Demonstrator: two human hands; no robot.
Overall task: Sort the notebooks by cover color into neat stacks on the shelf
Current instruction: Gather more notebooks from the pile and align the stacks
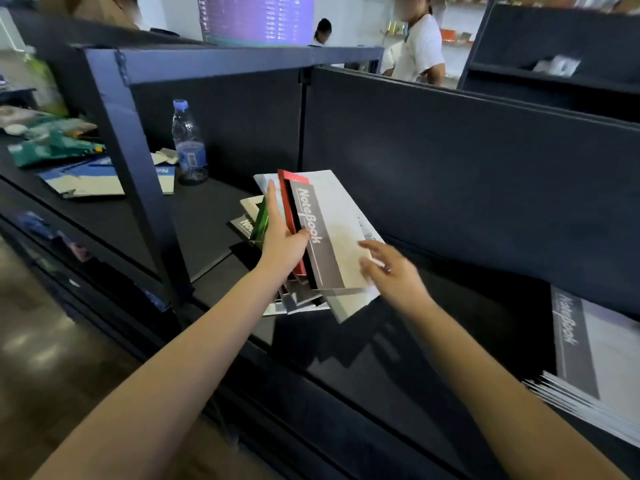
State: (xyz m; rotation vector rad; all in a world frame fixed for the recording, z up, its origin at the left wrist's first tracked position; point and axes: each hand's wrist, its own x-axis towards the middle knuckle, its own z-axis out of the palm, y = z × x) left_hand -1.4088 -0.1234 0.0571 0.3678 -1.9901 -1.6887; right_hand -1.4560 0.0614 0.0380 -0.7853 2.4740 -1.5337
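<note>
Notebooks (301, 296) in a loose, fanned pile on the dark shelf (207, 216), just right of the blue upright post (135, 150) and in front of the dark back panel (450, 168). Uppermost, tilted up off the pile: a white notebook (343, 216) with a grey band lettered "NoteBook" along its spine edge. Tucked against its left side, a red notebook (289, 199), edge-on. Further left, a green notebook (260, 220), also edge-on, and under it a pale cover (244, 223) with another grey lettered band. Beneath, several more pale covers splayed at different angles, corners poking toward the front edge of the shelf.

Left hand (282, 240) gripping the raised bundle: fingers straight up along the left face of the red cover, thumb pressed on the grey band of the white one, both notebooks pinched between. Right hand (391, 271) loosely open, fingers spread and blurred, over the lower right corner of the white cover; touching or just above, impossible to tell.

At the far right edge of view, well apart from the pile, a stack (602, 358) of white notebooks with the same grey band on the top cover, page edges stepped out. Left of the post, a clear water bottle (188, 143) with a blue cap, upright. Near it, flat blue-and-white cartons (86, 178) and green packets (52, 147). In the background, a person in a white top (419, 46) and a lit screen (256, 15).
</note>
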